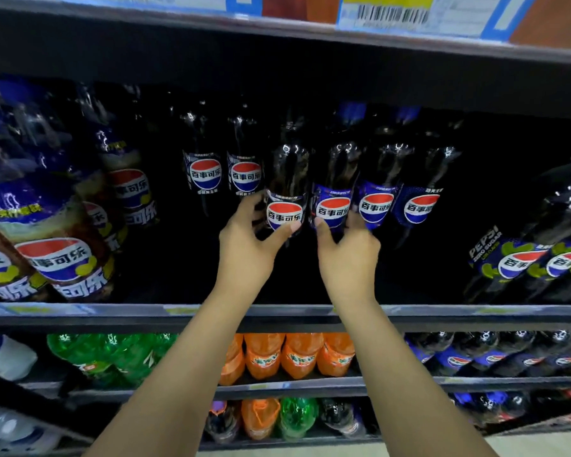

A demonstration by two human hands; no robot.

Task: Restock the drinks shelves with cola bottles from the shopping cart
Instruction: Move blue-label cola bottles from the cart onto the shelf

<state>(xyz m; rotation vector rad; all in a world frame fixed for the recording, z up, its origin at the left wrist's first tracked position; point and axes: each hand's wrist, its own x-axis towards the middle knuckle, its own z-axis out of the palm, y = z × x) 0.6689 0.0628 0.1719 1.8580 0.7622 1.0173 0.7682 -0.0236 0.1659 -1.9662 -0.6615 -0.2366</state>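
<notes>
Both hands are up inside the middle shelf (112, 310), each wrapped round its own cola bottle. The left hand (248, 245) grips the dark-label bottle (287, 179) low on its body, thumb across the front of the label and fingers curled round the left side. The right hand (348, 255) grips the blue-label bottle (338, 173) in the same way, thumb on the label's lower left and fingers round the far side.

The two bottles stand side by side, touching or very nearly so, long axes upright with a slight backward lean and caps pointing up towards the shelf above. They lie straight ahead of and above the hands, so the forearms reach up and forward over the shelf's front edge. The shelf floor is dark, and the bottle bases may be resting on it or just off it; I cannot tell which.

Just to the right stands a row of blue bottles (376, 196), which the blue-label bottle touches. To the left and further back stands a pair of dark bottles (226, 174), with a dark gap in front of them. The left hand is nearer that gap, so its bottle looks best placed to fill it. The shopping cart is out of view.
</notes>
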